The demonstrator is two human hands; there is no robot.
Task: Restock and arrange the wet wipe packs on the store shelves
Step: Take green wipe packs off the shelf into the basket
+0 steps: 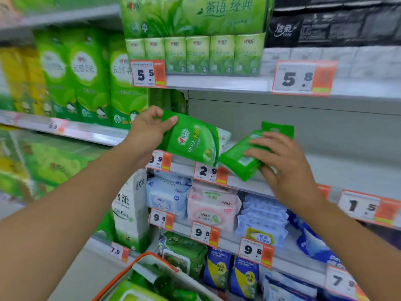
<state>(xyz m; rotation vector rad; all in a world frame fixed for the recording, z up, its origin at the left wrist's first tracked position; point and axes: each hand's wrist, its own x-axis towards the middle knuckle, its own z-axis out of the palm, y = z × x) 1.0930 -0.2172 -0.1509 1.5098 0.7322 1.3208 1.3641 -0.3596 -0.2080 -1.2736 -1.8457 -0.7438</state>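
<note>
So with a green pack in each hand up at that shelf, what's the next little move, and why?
Probably set the right hand's green pack down on the shelf: it already hangs tilted over the shelf's front edge, with bare shelf behind it.

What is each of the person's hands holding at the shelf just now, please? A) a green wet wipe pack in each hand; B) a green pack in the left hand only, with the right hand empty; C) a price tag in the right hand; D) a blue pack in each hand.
A: the left hand grips one green wet wipe pack, and the right hand holds a second green pack above the shelf edge.
</note>
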